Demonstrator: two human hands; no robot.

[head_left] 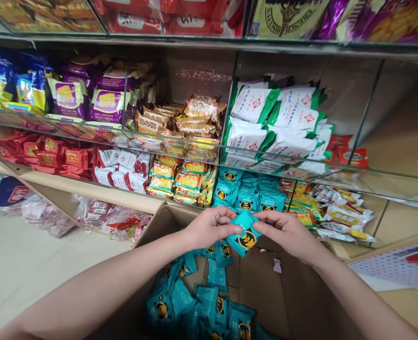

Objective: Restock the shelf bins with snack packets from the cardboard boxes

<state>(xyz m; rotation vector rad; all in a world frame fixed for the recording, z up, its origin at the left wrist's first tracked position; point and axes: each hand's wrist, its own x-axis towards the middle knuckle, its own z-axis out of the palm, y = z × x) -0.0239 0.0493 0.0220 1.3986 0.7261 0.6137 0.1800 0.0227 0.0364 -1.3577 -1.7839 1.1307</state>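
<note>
Teal packet (pixel 243 234) sits just right of the frame's centre, over a cardboard box (pixel 170 217), held between both our hands. Our left hand (pixel 209 228), its forearm slanting up from the lower left corner, has its grip closed on the packet's left side, thumb extended along the front and fingers curled. Our right hand (pixel 285 232), its forearm rising from the lower right, points leftward and pinches the opposite corner between thumb and fingers. We count one packet held. Left to right, the loose packets (pixel 180 297) in the box number more than ten, overlapping too much for an exact count; the stacked packets (pixel 246 200) beyond our hands number at least five; one pink scrap (pixel 277 266) lies at the right. Our held packet is tilted, with pale lettering and a round black emblem bearing a yellow figure.
</note>
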